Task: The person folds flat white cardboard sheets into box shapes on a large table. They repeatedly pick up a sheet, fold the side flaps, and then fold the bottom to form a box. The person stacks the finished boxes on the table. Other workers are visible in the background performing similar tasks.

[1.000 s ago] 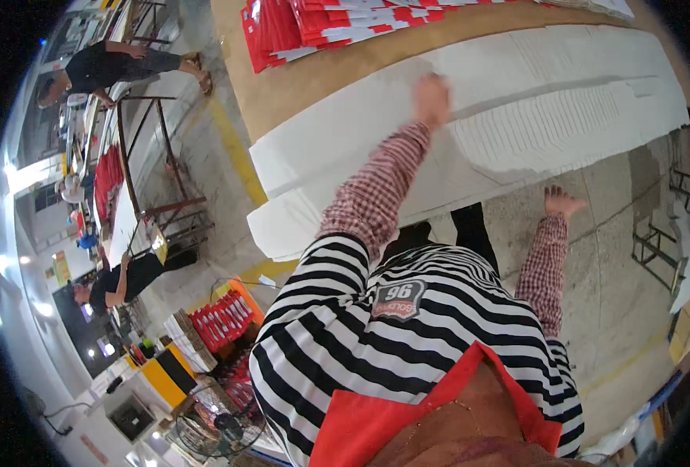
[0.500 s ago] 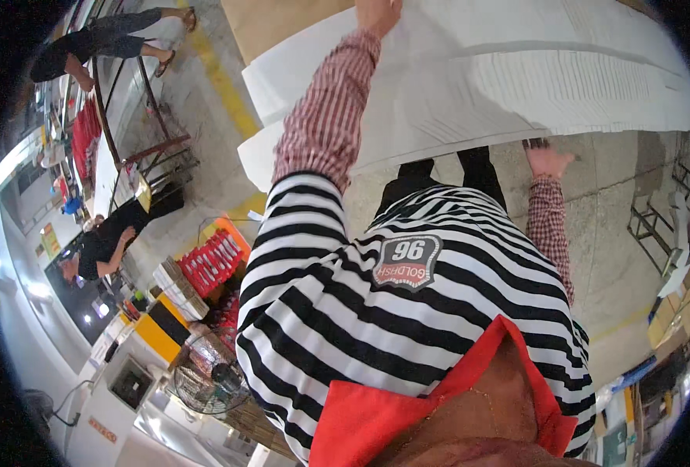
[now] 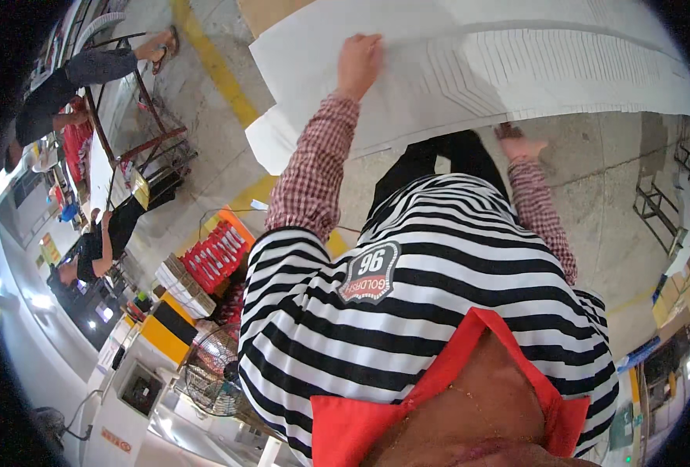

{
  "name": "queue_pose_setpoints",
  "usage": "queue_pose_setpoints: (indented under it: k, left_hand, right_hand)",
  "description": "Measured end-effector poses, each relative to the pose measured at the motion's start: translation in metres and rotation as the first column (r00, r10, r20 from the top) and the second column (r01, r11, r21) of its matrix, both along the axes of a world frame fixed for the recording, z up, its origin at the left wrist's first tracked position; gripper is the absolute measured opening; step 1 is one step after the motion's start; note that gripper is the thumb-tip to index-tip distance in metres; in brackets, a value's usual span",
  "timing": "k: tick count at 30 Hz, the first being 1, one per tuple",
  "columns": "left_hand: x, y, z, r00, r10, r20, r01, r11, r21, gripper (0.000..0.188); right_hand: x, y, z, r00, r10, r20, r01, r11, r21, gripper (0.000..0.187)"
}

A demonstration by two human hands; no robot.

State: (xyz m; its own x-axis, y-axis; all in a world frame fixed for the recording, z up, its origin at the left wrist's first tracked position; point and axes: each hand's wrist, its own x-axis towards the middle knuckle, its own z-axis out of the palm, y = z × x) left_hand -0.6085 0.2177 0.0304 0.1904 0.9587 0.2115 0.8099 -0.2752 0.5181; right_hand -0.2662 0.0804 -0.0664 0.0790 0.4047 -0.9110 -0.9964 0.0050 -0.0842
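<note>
Large white sheets, layered with stepped edges, spread across the surface ahead of me. Over their left part is my left hand, its fingers curled closed; whatever they hold, if anything, is hidden. My right hand is lower, at the near edge of the sheets. Its thumb sticks out to the right and its fingers are spread, with dark fingertips close to the sheet edge. I cannot tell whether they touch it. A fanned strip of many thin white edges runs across the right side of the stack.
Brown board shows beyond the sheets. At left are a metal-framed table, two people, a bundle of red items and a wire-caged fan. A metal rack and cartons stand at right.
My left hand has come back toward me over the sheets. My right hand has shifted left along the near edge. The person at far left has moved.
</note>
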Motion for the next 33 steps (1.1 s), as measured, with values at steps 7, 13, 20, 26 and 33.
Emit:
queue_pose_setpoints:
  k: [7,13,20,26,33]
  left_hand:
    - [-0.044,-0.038,0.005,0.999,-0.024,-0.035,0.020,0.996,-0.091,0.019]
    - [-0.041,-0.033,0.005,0.999,-0.029,-0.038,0.023,0.989,-0.148,0.022]
    - [0.218,0.020,0.036,0.954,-0.175,0.242,0.152,0.982,0.109,0.030]
    - [0.414,0.057,-0.021,0.113,0.662,0.741,0.613,0.541,-0.576,0.013]
    - [0.244,0.024,0.038,0.526,0.543,0.655,0.494,0.432,-0.755,0.027]
  right_hand:
    - [-0.086,0.004,0.035,0.939,0.316,0.136,-0.342,0.901,0.266,0.088]
    - [-0.070,-0.003,0.032,0.815,-0.029,-0.578,0.246,0.921,0.301,0.075]
    - [0.125,0.049,0.020,0.994,-0.099,-0.047,0.106,0.976,0.191,0.085]
    - [0.229,0.045,0.021,0.951,-0.284,0.119,0.276,0.958,0.078,0.087]
    - [0.067,-0.063,-0.018,0.980,0.002,0.198,-0.167,0.548,0.820,0.093]
